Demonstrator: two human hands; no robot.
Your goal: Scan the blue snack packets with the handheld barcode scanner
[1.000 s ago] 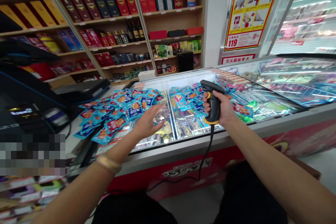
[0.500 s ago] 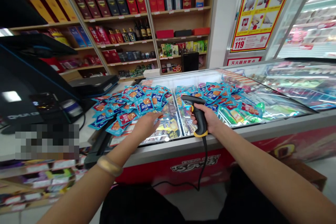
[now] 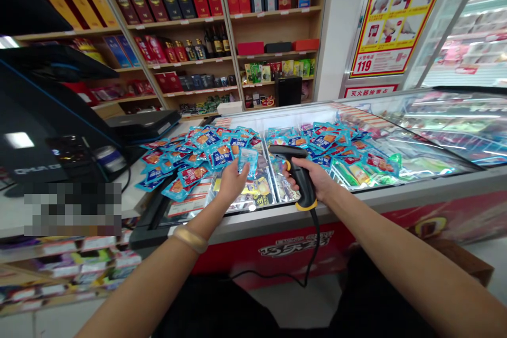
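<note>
My left hand (image 3: 233, 181) is closed on a small blue snack packet (image 3: 248, 160), held up with its pale printed side toward me. In my right hand (image 3: 312, 178) is a black and yellow barcode scanner (image 3: 301, 179), gripped by its handle, its head pointing left toward the packet. The scanner's cable (image 3: 316, 243) hangs down in front of the freezer. To the left of the held packet lies a heap of blue and red snack packets (image 3: 194, 174) on the glass lid. A second pile of similar packets (image 3: 336, 140) lies beyond the scanner, to the right.
A chest freezer (image 3: 253, 222) with a glass top stretches across in front of me, frozen goods showing inside. A dark checkout terminal (image 3: 51, 132) stands on the counter at left. Shelves of boxes and bottles (image 3: 178, 21) line the back wall.
My left hand has moved right and up, and a blue packet now shows upright in its fingers. The scanner has shifted slightly, its head turned toward that packet.
</note>
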